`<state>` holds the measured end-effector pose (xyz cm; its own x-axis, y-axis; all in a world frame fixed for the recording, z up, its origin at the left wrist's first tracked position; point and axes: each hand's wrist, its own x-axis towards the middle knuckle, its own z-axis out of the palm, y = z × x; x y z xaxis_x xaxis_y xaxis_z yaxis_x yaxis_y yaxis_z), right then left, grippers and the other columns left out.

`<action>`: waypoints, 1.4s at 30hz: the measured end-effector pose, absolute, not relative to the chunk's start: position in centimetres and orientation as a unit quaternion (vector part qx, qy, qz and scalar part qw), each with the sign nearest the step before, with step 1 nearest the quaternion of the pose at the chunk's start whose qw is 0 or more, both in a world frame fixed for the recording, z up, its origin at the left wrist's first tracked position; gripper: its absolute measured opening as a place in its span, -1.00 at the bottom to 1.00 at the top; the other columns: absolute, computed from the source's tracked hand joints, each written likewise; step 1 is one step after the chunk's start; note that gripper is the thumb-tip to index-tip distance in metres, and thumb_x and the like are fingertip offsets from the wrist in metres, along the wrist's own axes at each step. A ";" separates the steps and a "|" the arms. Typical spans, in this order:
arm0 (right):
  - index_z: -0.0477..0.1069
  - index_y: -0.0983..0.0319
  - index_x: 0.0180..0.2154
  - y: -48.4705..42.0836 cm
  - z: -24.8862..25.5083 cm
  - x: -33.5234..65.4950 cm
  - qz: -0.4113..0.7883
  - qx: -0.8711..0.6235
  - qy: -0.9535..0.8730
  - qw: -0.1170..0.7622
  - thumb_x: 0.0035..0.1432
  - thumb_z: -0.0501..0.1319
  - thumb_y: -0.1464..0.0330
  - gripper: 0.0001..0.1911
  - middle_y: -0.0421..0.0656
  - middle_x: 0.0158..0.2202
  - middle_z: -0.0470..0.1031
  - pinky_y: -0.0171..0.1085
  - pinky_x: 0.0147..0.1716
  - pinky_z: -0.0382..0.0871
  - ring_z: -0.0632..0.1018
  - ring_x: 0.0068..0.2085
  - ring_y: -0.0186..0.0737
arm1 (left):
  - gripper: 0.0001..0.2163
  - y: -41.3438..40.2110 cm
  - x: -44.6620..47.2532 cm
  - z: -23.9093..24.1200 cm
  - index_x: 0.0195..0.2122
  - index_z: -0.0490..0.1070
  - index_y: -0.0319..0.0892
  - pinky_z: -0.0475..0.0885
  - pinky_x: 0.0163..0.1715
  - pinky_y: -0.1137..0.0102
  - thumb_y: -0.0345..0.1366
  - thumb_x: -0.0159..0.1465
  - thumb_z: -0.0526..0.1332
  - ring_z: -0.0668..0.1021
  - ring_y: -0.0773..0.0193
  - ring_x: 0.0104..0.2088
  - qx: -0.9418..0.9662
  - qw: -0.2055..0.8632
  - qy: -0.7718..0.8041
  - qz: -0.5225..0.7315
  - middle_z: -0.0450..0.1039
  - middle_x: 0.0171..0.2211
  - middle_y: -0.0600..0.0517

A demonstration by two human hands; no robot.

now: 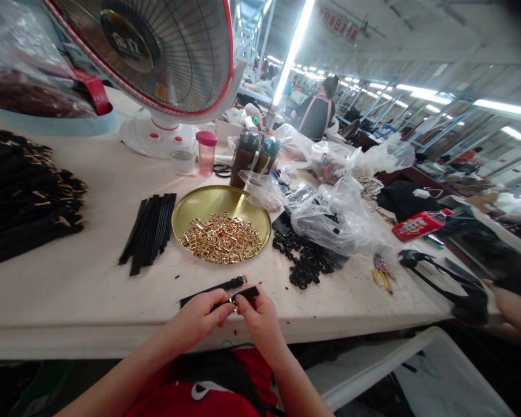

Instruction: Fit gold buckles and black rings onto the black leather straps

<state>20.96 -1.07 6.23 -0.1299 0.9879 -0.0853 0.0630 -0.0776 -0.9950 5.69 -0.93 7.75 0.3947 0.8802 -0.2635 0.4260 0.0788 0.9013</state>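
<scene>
Close to the table's front edge, my left hand (pixel 203 313) and my right hand (pixel 258 313) both grip one black strap (pixel 247 293). A small gold buckle (pixel 233 302) shows on it between my fingertips. Just beyond my hands lies another black strap (pixel 212 288) with a gold buckle at its right end. A round gold tray (pixel 191 202) stands farther back, bearing a heap of small gold buckles (pixel 223 238). Flat black strips (pixel 150 229) lie in a bundle left of the tray. To its right is a pile of small black loops (pixel 306 260).
A large fan (pixel 156 52) stands behind the tray, near a pink-lidded cup (pixel 206 153) and dark bottles (pixel 245 156). Black straps with gold ends (pixel 26 197) are stacked at left. Plastic bags (pixel 338 220), yellow-handled pliers (pixel 381 278) and another person's arm (pixel 514 307) are at right.
</scene>
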 end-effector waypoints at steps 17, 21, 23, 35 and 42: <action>0.34 0.28 -0.26 3.8 3.7 34.5 0.095 -0.732 -0.611 0.287 0.11 -0.04 0.20 -0.67 -0.07 -0.34 0.40 -0.26 -0.32 0.27 0.41 -0.34 -0.21 | -0.60 0.4 5.9 6.1 -0.01 0.16 -0.24 0.13 -0.67 0.53 -0.10 0.22 -0.06 0.22 0.41 -0.71 0.563 0.611 0.499 0.247 0.14 -0.73 0.23; 0.38 0.26 -0.32 5.8 1.8 39.8 0.050 -0.763 -0.611 0.206 0.03 0.01 0.26 -0.73 -0.08 -0.35 0.37 -0.23 -0.36 0.21 0.39 -0.39 -0.20 | -0.59 0.9 5.9 5.9 -0.04 0.16 -0.27 0.12 -0.69 0.54 -0.08 0.20 -0.05 0.20 0.43 -0.71 0.523 0.654 0.490 0.242 0.12 -0.73 0.24; 0.39 0.23 -0.36 6.2 1.1 40.4 0.049 -0.761 -0.621 0.178 0.02 0.02 0.27 -0.76 -0.12 -0.37 0.36 -0.25 -0.37 0.19 0.38 -0.37 -0.21 | -0.59 1.0 6.0 6.0 -0.04 0.17 -0.28 0.11 -0.69 0.54 -0.08 0.21 -0.05 0.19 0.44 -0.72 0.517 0.657 0.493 0.242 0.12 -0.73 0.24; 0.38 0.22 -0.38 6.5 0.0 41.0 0.057 -0.735 -0.657 0.158 -0.02 0.03 0.24 -0.76 -0.13 -0.42 0.32 -0.22 -0.35 0.18 0.36 -0.35 -0.16 | -0.54 -0.1 5.8 7.2 0.12 0.01 -0.25 0.31 -0.49 0.46 -0.32 0.18 -0.03 0.37 0.40 -0.57 0.460 0.702 0.464 0.284 0.28 -0.59 0.14; 0.36 0.27 -0.43 5.7 1.7 40.4 0.029 -0.731 -0.636 0.247 0.01 0.00 0.21 -0.71 -0.07 -0.41 0.32 -0.19 -0.29 0.23 0.36 -0.34 -0.15 | -0.58 -0.8 5.3 6.8 0.06 0.14 -0.25 0.30 -0.55 0.50 -0.22 0.18 0.04 0.35 0.43 -0.58 0.463 0.691 0.463 0.308 0.27 -0.57 0.13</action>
